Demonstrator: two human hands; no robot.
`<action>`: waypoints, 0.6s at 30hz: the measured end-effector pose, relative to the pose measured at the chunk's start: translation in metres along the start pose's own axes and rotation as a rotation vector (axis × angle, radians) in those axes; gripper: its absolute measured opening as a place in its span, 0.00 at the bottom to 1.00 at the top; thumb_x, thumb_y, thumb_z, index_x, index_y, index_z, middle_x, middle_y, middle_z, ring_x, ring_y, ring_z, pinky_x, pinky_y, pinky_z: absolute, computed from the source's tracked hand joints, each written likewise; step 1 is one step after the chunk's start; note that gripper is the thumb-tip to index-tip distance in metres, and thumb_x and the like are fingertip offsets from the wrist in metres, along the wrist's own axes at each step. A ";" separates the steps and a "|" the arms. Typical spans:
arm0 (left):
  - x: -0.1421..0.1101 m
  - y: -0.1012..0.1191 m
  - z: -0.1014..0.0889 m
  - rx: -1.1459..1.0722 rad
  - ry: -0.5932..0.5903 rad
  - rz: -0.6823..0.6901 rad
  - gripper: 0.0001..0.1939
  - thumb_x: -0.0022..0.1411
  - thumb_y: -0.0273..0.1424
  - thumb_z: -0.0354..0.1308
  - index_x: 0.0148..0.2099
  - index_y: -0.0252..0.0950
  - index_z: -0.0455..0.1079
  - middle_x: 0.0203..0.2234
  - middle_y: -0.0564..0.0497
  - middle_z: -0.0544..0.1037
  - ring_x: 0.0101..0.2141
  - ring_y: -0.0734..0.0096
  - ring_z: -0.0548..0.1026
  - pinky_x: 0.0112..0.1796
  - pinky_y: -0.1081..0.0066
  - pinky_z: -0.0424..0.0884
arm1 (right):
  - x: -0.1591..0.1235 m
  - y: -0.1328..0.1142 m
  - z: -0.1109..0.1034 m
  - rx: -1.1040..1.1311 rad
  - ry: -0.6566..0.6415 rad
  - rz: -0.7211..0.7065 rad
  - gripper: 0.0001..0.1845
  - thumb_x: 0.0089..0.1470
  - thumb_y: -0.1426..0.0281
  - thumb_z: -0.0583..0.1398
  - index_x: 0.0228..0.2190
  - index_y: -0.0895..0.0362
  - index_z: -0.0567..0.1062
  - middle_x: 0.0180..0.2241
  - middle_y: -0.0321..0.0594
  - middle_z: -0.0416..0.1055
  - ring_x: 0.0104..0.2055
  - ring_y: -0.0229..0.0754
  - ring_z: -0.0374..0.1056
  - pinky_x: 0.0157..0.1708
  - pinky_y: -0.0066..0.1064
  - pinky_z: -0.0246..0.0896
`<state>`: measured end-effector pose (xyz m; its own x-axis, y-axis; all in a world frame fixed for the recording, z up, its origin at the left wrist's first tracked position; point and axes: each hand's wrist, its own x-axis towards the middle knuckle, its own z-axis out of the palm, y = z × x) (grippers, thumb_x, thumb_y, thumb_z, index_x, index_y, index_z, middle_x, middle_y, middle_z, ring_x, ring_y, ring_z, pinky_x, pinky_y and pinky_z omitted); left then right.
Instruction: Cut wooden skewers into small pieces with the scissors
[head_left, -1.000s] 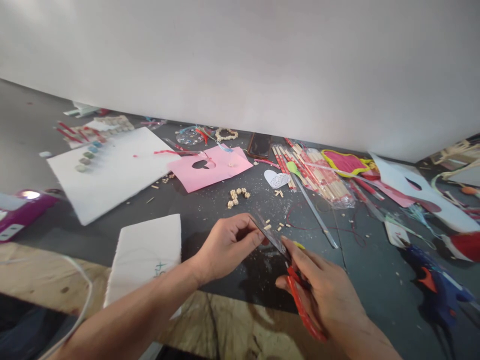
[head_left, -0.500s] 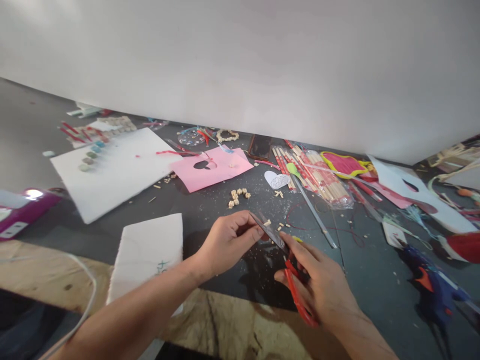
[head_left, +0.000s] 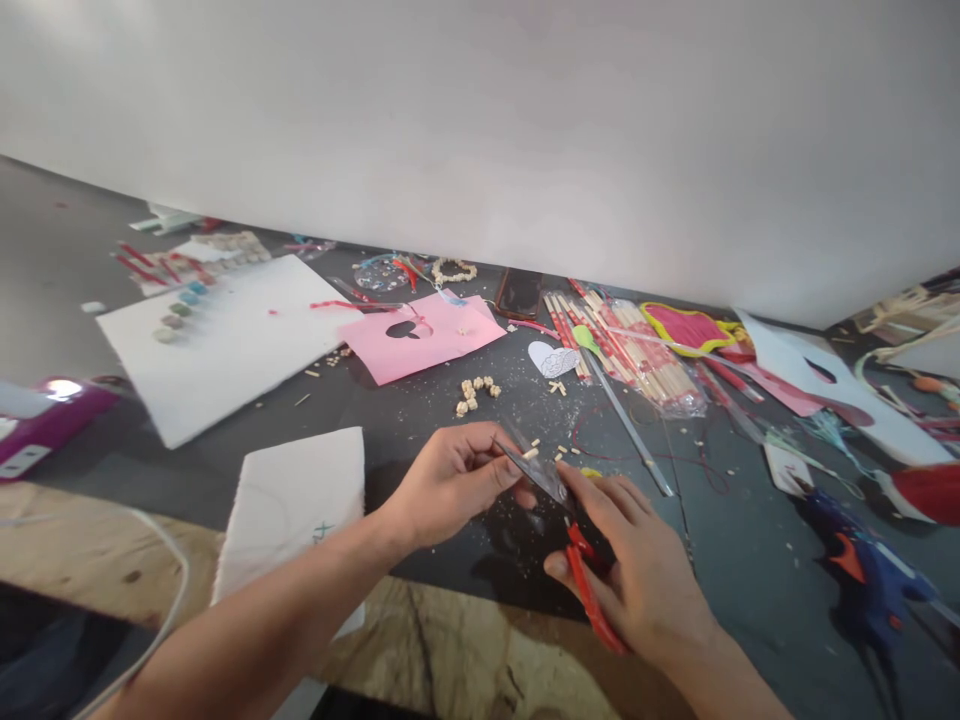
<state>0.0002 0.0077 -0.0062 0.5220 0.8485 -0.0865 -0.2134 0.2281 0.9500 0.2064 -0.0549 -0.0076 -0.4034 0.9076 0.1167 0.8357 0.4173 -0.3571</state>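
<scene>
My right hand (head_left: 630,560) is closed around red-handled scissors (head_left: 589,590), with fingers in and about the handles. Their metal blades are parted and point left toward my left hand (head_left: 465,480). That hand is pinched, thumb against fingers, at a short pale wooden stick (head_left: 530,454) whose end shows between the blades. Its fingertips partly hide the stick. Just beyond, a small cluster of knobbly pale beads (head_left: 472,395) lies on the dark table (head_left: 420,405), and several cut stick bits (head_left: 561,452) are scattered nearby.
Pink paper (head_left: 450,345) with a cut-out and a white board (head_left: 225,370) lie left. Bundled chopsticks (head_left: 660,370), a paper heart (head_left: 553,358) and a phone (head_left: 519,292) are farther back. A blue glue gun (head_left: 862,560) lies right, a white slab (head_left: 292,490) beside my left forearm.
The scissor blades have spread apart, and the pale stick end has come slightly down and left between them. My left hand has shifted a little; the tabletop items look unchanged.
</scene>
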 end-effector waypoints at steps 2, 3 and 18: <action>0.000 -0.001 -0.001 -0.086 -0.034 -0.050 0.12 0.56 0.37 0.57 0.30 0.31 0.64 0.19 0.49 0.75 0.12 0.87 0.53 0.15 0.80 0.46 | 0.000 0.000 0.001 0.000 0.004 -0.003 0.36 0.50 0.61 0.58 0.58 0.54 0.52 0.45 0.47 0.65 0.46 0.48 0.62 0.42 0.39 0.63; 0.000 -0.001 -0.001 -0.112 -0.043 -0.073 0.13 0.55 0.37 0.58 0.30 0.32 0.64 0.19 0.48 0.75 0.12 0.87 0.52 0.14 0.80 0.45 | -0.001 0.001 0.002 -0.004 0.008 -0.004 0.36 0.50 0.61 0.58 0.58 0.54 0.52 0.45 0.47 0.65 0.46 0.47 0.63 0.42 0.38 0.63; 0.000 -0.005 0.002 -0.146 -0.059 -0.115 0.12 0.56 0.35 0.57 0.31 0.31 0.64 0.19 0.48 0.76 0.12 0.89 0.52 0.14 0.81 0.45 | -0.007 -0.001 0.008 -0.117 0.098 -0.024 0.27 0.54 0.62 0.55 0.54 0.57 0.61 0.37 0.44 0.74 0.34 0.41 0.72 0.30 0.27 0.65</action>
<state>0.0027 0.0055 -0.0107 0.5963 0.7844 -0.1706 -0.2647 0.3928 0.8807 0.2054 -0.0620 -0.0154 -0.3903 0.8951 0.2157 0.8661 0.4364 -0.2436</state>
